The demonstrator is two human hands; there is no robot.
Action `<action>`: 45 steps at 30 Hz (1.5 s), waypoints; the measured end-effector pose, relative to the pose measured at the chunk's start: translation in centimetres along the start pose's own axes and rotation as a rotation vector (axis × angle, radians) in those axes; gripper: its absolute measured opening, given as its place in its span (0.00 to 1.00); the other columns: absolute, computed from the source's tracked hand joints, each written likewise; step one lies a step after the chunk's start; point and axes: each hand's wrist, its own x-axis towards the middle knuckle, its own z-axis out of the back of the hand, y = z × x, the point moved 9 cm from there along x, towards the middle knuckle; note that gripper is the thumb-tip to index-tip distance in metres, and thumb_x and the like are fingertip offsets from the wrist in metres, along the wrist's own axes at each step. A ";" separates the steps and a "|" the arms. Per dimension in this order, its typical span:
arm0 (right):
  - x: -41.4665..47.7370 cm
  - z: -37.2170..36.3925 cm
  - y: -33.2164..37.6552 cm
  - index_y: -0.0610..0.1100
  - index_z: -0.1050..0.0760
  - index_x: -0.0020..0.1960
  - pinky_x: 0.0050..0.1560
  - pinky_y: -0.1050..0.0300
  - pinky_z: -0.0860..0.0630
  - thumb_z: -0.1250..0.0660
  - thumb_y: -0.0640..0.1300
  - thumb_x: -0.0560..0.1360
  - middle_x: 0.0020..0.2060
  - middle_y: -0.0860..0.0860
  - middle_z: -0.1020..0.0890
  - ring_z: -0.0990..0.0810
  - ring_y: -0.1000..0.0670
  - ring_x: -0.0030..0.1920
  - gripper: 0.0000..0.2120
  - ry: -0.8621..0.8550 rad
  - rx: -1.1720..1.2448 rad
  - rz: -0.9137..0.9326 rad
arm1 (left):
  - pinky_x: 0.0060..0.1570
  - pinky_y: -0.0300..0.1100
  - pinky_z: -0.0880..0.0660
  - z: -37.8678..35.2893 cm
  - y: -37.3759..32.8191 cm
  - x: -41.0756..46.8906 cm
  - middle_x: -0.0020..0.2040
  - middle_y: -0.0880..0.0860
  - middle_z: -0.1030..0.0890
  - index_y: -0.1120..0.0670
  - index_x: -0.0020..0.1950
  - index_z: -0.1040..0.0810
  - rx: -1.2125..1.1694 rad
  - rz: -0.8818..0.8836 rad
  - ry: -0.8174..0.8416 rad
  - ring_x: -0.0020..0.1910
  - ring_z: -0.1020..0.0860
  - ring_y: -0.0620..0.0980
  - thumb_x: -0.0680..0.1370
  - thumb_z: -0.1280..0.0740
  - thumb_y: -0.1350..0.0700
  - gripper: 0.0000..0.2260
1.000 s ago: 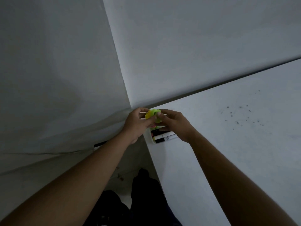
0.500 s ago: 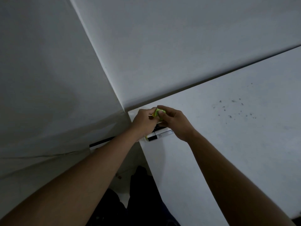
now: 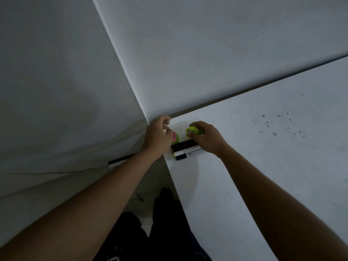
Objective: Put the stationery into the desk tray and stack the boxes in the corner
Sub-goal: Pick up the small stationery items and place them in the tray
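Note:
Both hands work at the desk's far left corner. My right hand is closed around a small yellow-green item; what it is I cannot tell. My left hand pinches something thin and white, with a pink and yellow-green item just under its fingers. Below the hands lie black and white boxes at the desk's left edge, partly hidden by both hands. No desk tray is visible.
The white desk runs right and toward me, with dark specks at its far right. Grey walls meet in a corner right behind the hands. A dark bar sticks out from the left wall. My dark-clothed legs stand below the desk edge.
The hands were together on one yellow-green item; now they have drawn apart. The right keeps the yellow-green piece, and a pink and green item shows by the left.

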 end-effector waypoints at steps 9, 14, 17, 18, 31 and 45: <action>1.1 -2.7 0.7 0.46 0.30 0.66 0.60 0.48 0.26 0.30 0.53 0.74 0.60 0.45 0.22 0.24 0.44 0.58 0.24 0.120 -0.347 0.029 | 0.52 0.39 0.29 -0.4 5.5 -0.5 0.58 0.57 0.22 0.59 0.67 0.28 0.134 0.143 0.143 0.54 0.24 0.50 0.78 0.35 0.57 0.18; 0.8 -2.1 1.1 0.45 0.29 0.68 0.64 0.46 0.28 0.31 0.53 0.74 0.62 0.46 0.22 0.25 0.44 0.62 0.25 0.017 -0.398 0.112 | 0.52 0.38 0.30 -0.9 5.5 -0.6 0.61 0.57 0.22 0.58 0.68 0.28 0.173 0.123 0.186 0.58 0.23 0.53 0.79 0.36 0.57 0.18; 0.3 -1.3 1.1 0.48 0.28 0.67 0.66 0.46 0.35 0.32 0.54 0.74 0.64 0.49 0.23 0.27 0.45 0.64 0.24 -0.077 -0.437 0.141 | 0.55 0.37 0.31 -1.1 5.0 -0.7 0.64 0.58 0.23 0.59 0.69 0.29 0.204 0.097 0.205 0.61 0.24 0.54 0.79 0.38 0.58 0.18; 0.1 -1.0 1.1 0.48 0.29 0.67 0.65 0.46 0.37 0.32 0.55 0.74 0.64 0.50 0.23 0.28 0.46 0.65 0.24 -0.109 -0.451 0.148 | 0.55 0.37 0.32 -1.1 4.9 -0.7 0.64 0.59 0.23 0.60 0.70 0.29 0.208 0.096 0.210 0.62 0.24 0.55 0.79 0.39 0.58 0.19; 0.6 -1.8 1.4 0.49 0.30 0.66 0.62 0.51 0.40 0.34 0.56 0.75 0.57 0.52 0.19 0.21 0.49 0.57 0.22 -0.111 -0.441 0.145 | 0.41 0.31 0.32 -2.0 4.3 -1.3 0.66 0.57 0.25 0.60 0.74 0.36 0.172 0.120 0.287 0.53 0.27 0.45 0.81 0.40 0.56 0.22; -0.7 -0.9 1.6 0.49 0.28 0.64 0.61 0.52 0.41 0.38 0.56 0.78 0.59 0.52 0.21 0.22 0.50 0.58 0.18 -0.182 -0.377 0.111 | 0.53 0.37 0.34 -0.3 5.8 -1.7 0.67 0.57 0.25 0.57 0.73 0.34 0.163 0.135 0.265 0.63 0.26 0.53 0.80 0.38 0.53 0.22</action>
